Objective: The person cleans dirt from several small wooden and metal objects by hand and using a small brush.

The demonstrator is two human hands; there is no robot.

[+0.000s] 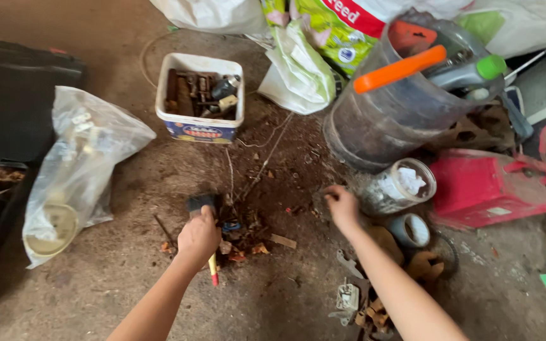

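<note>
On the dirt floor, the left hand point(198, 237) is closed around a paintbrush point(202, 222), its dark bristles pointing away from the person and touching the ground, its yellow and red handle end sticking out below the fist. Just right of the brush lies a small heap of debris point(242, 237), rusty scraps and chips on dark soil. The right hand point(341, 205) hovers over the soil at the far side of that heap, fingers curled loosely inward and holding nothing that can be made out. Beside it stands a glass jar point(400, 186) with white stuff inside, and near the forearm a tape roll point(411, 230). Farther off sits a white tub point(200, 96) of rusty metal parts, with a clear plastic bag point(74, 167) to the left and a big dark bottle point(393, 107) to the right
</note>
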